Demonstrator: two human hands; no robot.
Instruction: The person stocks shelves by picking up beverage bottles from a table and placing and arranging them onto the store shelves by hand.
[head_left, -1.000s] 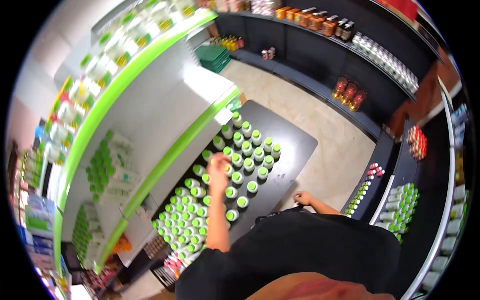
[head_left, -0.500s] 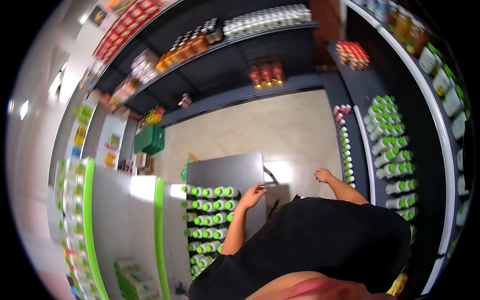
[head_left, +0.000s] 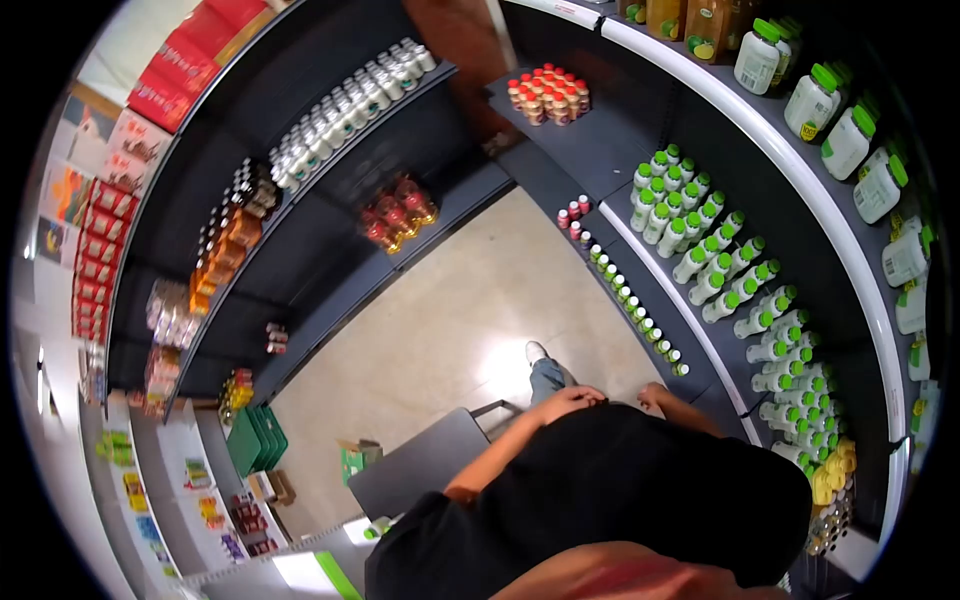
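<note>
My left hand (head_left: 574, 401) is in front of my black shirt, its fingers loosely curled together, with nothing visible in it. To its right, my right hand (head_left: 652, 397) is beside the shirt, fingers curled in and partly hidden, and no object shows in it. A dark table (head_left: 420, 465) stands left of my left arm. White bottles with green caps (head_left: 690, 225) fill the shelf at the right, with a line of small white-capped bottles (head_left: 632, 308) on the lower ledge.
Dark shelves (head_left: 330, 235) along the back hold white bottles, orange packs and red-gold jars (head_left: 398, 214). Red-capped bottles (head_left: 549, 96) stand in the corner. Green crates (head_left: 257, 440) and an open carton (head_left: 357, 460) are at the left. A shoe (head_left: 536, 352) shows on the floor.
The view has swung right, away from the bottles on the table to the right-hand shelves. My left hand has moved from over the bottles to the front of my shirt.
</note>
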